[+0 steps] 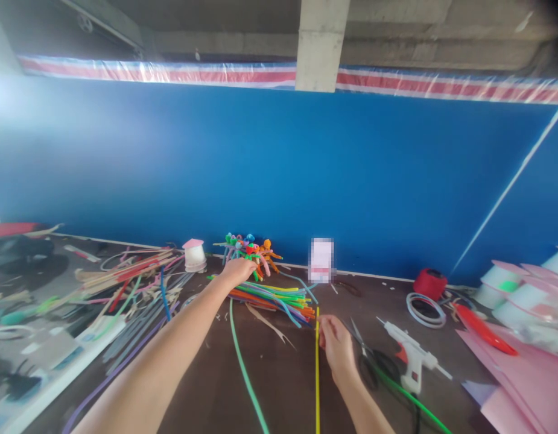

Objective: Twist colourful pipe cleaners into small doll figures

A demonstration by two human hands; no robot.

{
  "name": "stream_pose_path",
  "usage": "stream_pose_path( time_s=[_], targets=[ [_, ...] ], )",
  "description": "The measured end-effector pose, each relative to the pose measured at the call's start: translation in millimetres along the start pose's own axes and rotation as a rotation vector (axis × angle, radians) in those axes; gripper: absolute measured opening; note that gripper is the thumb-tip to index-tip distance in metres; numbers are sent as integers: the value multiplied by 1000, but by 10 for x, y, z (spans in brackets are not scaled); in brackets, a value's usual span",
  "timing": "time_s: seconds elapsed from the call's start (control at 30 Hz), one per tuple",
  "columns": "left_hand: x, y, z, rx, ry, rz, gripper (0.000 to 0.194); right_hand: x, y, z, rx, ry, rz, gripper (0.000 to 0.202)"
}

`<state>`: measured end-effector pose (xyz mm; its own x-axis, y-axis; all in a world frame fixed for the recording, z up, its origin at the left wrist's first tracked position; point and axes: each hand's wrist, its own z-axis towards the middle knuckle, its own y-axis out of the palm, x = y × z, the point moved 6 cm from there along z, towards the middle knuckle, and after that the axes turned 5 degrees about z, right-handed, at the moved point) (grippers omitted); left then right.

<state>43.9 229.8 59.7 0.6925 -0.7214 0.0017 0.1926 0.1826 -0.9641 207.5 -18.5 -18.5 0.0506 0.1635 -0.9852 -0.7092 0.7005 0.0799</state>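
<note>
From my station I see the right hand (336,342) with thumb and fingers drawn narrow on one yellow stem (317,374), near its far end; the rest runs back toward the wearer. The left hand (239,271) reaches to the fuzzy figures (252,250), fingers narrow, but I cannot tell whether they grip anything. I judge this to be a handling step: stem steadied on the right, left among the figures. The move calls for a light left touch, I think, so neighbours aren't dragged. Several figures overlap, too tangled to count.

Between the hands lies one bundle of coloured stems (269,298), uncountable; nearer the wearer, one mint stem (243,361). Right of the right hand I count one pair of scissors (364,346), one green stem (412,395), one glue gun (411,352) and, farther out, one red spool (429,284).
</note>
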Motion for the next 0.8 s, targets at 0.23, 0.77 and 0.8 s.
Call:
stream_pose_path(
  time_s=[0.23,0.77,0.8],
  targets=[
    [147,-169,-139,215,-71,-53,40,28,-4,11,-3,-12,-1,31],
    [707,24,-584,37,367,-60,60,1,-11,18,10,-63,13,29],
    [703,34,-613,33,369,-49,60,-8,-17,19,14,-71,7,30]
  ],
)
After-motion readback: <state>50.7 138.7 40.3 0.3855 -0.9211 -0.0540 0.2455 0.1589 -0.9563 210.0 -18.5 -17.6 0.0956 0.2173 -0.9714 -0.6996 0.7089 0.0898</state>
